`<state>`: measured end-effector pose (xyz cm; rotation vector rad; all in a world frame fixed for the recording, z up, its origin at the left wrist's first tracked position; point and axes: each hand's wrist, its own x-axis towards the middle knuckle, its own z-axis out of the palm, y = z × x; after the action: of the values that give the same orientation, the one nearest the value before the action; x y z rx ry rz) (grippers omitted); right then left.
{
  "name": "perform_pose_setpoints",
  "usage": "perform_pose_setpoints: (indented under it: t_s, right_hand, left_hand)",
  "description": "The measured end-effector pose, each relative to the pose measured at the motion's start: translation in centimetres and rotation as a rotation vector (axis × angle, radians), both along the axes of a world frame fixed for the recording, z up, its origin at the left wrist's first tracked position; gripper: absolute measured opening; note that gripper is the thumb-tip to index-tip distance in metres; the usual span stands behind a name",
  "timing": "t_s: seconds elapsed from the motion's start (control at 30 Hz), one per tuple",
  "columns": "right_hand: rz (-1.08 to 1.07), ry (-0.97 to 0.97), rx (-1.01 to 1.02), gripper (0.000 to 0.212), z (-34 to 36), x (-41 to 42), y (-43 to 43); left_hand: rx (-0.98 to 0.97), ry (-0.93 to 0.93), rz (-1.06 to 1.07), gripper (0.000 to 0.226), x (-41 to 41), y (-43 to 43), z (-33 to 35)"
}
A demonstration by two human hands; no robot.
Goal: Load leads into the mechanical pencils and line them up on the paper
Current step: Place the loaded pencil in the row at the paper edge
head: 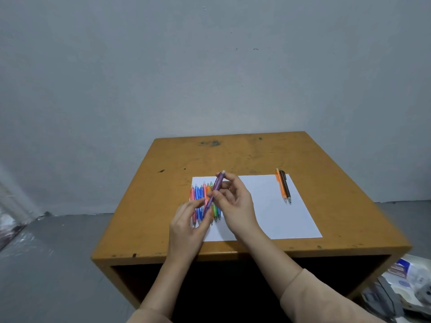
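Observation:
A white sheet of paper (268, 213) lies on the brown wooden table (163, 183). Several coloured mechanical pencils (197, 201) lie side by side at the paper's left end, tips toward me. Above them, a purple mechanical pencil (215, 190) is tilted with its white eraser end up and away from me. My right hand (235, 203) pinches its upper barrel. My left hand (189, 224) holds its lower tip end between thumb and fingers. At the paper's right end lie an orange pencil (281, 186) and a black pencil (286, 186), close together.
The table stands against a grey wall, its front edge close to me with a dark opening below. Boxes and packaging (405, 283) sit on the floor at the lower right. Bare paper stretches between the two pencil groups.

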<state>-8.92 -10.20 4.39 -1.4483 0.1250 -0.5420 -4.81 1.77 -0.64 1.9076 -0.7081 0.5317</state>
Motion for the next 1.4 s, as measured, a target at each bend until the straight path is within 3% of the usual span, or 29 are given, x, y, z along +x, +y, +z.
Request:
perform_pose_setpoints:
  t_s: [0.13,0.23,0.47,0.63,0.77,0.87,1.23,1.4]
  right_hand:
    - [0.015,0.037,0.062,0.037,-0.6,0.0,0.6]
    - [0.014,0.047,0.076,0.036,-0.9,0.1,0.5]
    - [-0.092,0.024,-0.114,0.032,0.1,-0.1,-1.9]
    - [-0.342,0.251,-0.471,0.025,-0.5,0.5,-5.9]
    - [-0.338,0.477,-0.646,0.032,-1.3,1.0,-8.2]
    - [-0.296,0.536,-0.695,0.032,-2.0,1.2,-9.0]
    - [-0.325,0.529,-0.779,0.022,-3.2,1.4,-8.3]
    - [-0.315,0.463,-0.571,0.021,-2.0,0.9,-7.8]
  left_hand:
    - [-0.029,-0.077,0.008,0.022,0.0,-0.2,-0.3]
    - [-0.03,-0.083,-0.003,0.032,-0.2,-0.2,-0.1]
    - [-0.028,-0.026,0.016,0.026,0.2,0.1,-0.5]
    - [-0.03,0.004,0.006,0.029,0.2,0.2,-0.5]
    - [-0.011,0.003,0.008,0.031,0.1,0.1,-0.5]
    - [-0.006,0.013,0.009,0.032,0.1,0.1,-0.5]
    - [0.031,-0.007,-0.018,0.031,0.2,0.2,-0.7]
    - [0.036,0.0,-0.022,0.032,0.3,0.2,-0.9]
